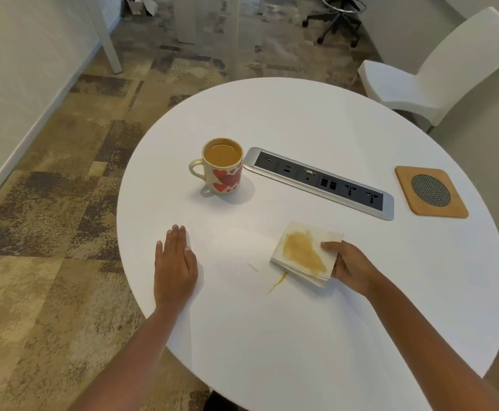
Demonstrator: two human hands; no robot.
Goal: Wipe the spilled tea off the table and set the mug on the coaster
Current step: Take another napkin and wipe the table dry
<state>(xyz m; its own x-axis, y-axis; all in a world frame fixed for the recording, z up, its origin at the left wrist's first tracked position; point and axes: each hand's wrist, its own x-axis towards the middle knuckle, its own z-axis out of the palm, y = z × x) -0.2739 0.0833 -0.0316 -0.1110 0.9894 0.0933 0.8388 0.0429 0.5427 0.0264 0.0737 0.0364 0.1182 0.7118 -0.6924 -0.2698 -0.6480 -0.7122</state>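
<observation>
Here, stained napkin [304, 253] pinched in right hand [349, 266] fingers [329, 246]; left hand [175, 264] flat, fingers together.

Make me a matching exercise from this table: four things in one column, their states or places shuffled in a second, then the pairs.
Things
1. mug
2. coaster
3. napkin
4. left hand

States
A. bare, at the table's far right
B. flat on the table, holding nothing
C. full of tea, beside the socket strip
D. tea-stained, held by the right hand

Pairs: 1-C, 2-A, 3-D, 4-B

Socket strip [320, 180] between mug [223, 166], coaster [431, 191]
</observation>
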